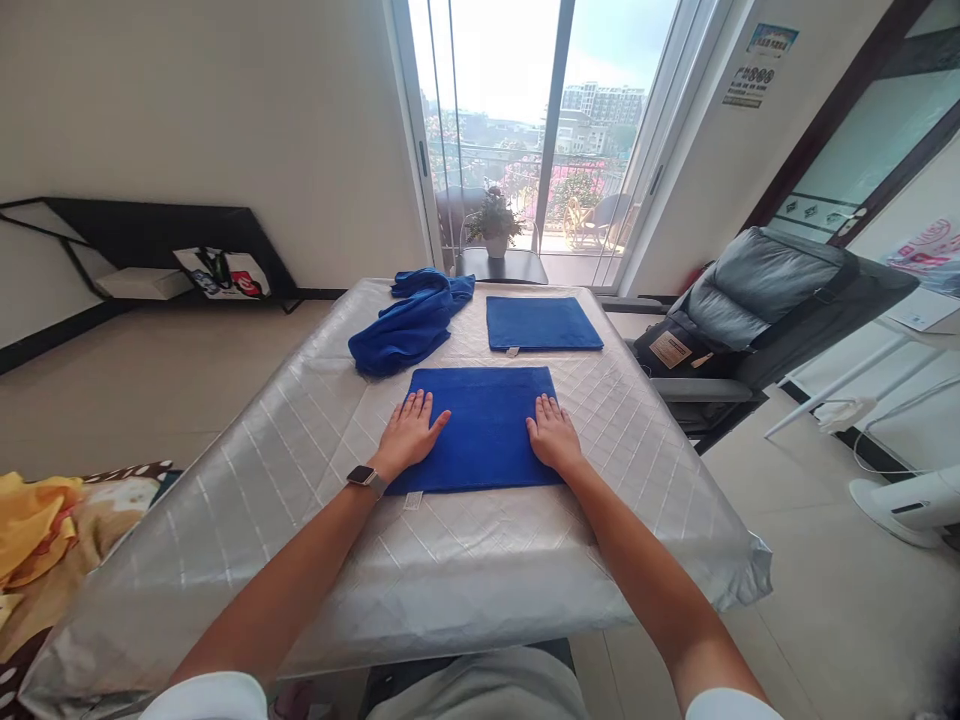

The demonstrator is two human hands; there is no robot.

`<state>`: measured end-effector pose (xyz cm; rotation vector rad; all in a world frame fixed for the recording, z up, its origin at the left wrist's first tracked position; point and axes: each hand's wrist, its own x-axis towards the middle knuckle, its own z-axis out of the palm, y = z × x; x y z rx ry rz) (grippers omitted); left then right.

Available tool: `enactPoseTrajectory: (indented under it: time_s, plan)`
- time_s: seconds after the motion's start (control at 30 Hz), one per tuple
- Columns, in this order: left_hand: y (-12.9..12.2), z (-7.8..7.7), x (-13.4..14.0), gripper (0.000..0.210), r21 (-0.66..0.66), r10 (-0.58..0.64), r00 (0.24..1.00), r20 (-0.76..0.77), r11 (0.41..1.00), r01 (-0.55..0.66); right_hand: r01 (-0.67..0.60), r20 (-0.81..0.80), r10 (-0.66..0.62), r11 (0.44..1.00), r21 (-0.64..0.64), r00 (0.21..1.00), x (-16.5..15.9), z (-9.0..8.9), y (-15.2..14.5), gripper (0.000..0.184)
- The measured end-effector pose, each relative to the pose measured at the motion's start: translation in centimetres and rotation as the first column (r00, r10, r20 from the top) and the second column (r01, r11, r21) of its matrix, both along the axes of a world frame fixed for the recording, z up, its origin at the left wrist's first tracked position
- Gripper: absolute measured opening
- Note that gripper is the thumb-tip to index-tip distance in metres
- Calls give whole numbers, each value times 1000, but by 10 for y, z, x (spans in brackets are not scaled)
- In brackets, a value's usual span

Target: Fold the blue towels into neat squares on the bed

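Observation:
A blue cloth [480, 430], spread as a flat rectangle with a small white tag at its near edge, lies in front of me. My left hand [410, 432] rests flat on its left side, fingers stretched out and a watch [366, 478] on the wrist. On the cloth's right edge my right hand [553, 432] also lies flat, its fingers extended. Neither hand grips anything. Beyond, to the right, sits a second flat blue cloth [545, 323], apart from the first. A crumpled blue cloth [412, 325] is heaped at the back left.
All the cloths lie on a table with a silver quilted cover [300, 560]. A grey reclining chair [772, 300] stands close by its right side. Behind the far edge are a potted plant [495, 222] and a sliding glass door. Yellow and brown fabric [67, 540] lies at the lower left.

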<state>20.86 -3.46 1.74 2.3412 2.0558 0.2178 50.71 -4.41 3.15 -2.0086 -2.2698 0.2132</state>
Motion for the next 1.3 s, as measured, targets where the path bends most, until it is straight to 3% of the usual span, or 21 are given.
enactPoseTrajectory:
  time_s: [0.1, 0.33, 0.57, 0.73, 0.97, 1.13, 1.2, 1.3]
  plan:
    - [-5, -6, -16, 83, 31, 28, 999, 20, 999, -29, 7, 10, -7, 1000, -6, 1000, 0, 0, 0, 65]
    - [-4, -8, -13, 88, 24, 30, 999, 33, 999, -31, -27, 109, 28, 1000, -6, 994, 3, 11, 1, 63]
    - [-5, -9, -15, 88, 65, 12, 1000, 11, 998, -13, -41, 66, 43, 999, -25, 997, -2, 28, 62, 65]
    - [-7, -11, -17, 87, 76, 2, 1000, -24, 997, 0, 0, 16, 0, 999, -38, 1000, -2, 13, 92, 67]
    - [-5, -16, -26, 83, 99, -33, 999, 26, 995, 30, 41, -25, -40, 999, 25, 999, 0, -1, 92, 67]
    - [-1, -5, -30, 79, 144, 11, 993, 117, 989, -28, 47, -49, -45, 998, 37, 998, -2, -1, 92, 67]
    - [-2, 5, -18, 78, 145, -38, 989, 142, 989, 17, 43, -65, -40, 998, 42, 997, -2, -1, 92, 68]
    - [-2, 21, 25, 70, 140, -299, 949, 105, 949, 283, 31, -81, -28, 999, 34, 996, -2, -1, 92, 68]
